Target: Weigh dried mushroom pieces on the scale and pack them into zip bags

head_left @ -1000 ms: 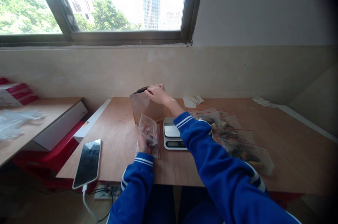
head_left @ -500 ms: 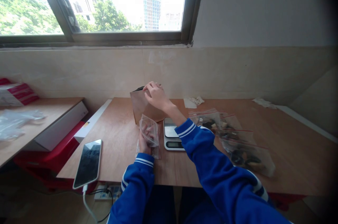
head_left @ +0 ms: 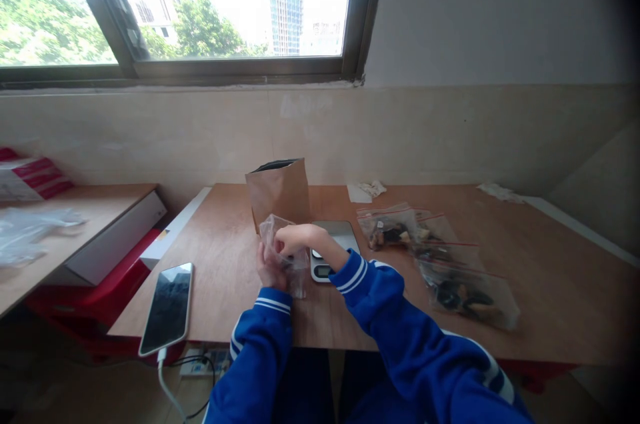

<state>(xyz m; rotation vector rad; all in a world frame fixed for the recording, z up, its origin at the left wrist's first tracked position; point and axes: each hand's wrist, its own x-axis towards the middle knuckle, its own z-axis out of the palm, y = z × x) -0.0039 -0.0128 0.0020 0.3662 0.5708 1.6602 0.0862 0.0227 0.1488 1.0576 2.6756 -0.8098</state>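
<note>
My left hand [head_left: 269, 271] grips a small clear plastic zip bag [head_left: 295, 271] from below, holding it upright over the wooden table [head_left: 220, 264]. My right hand [head_left: 296, 237] is at the bag's mouth, fingers curled over its top edge; whether they hold anything is hidden. Just behind the bag stands an open brown paper pouch [head_left: 279, 192]. A small digital kitchen scale [head_left: 334, 245] lies to the right of the bag, partly behind my right wrist.
Several filled clear zip bags with red seals [head_left: 440, 257] lie right of the scale. A phone [head_left: 167, 307] on a charging cable lies at the table's left front edge. Crumpled tissue [head_left: 367, 191] sits near the wall. A side table with a box [head_left: 107, 237] stands left.
My right hand has left the top of the brown pouch and come back down to the mouth of the clear bag. The left hand has kept hold of the bag.
</note>
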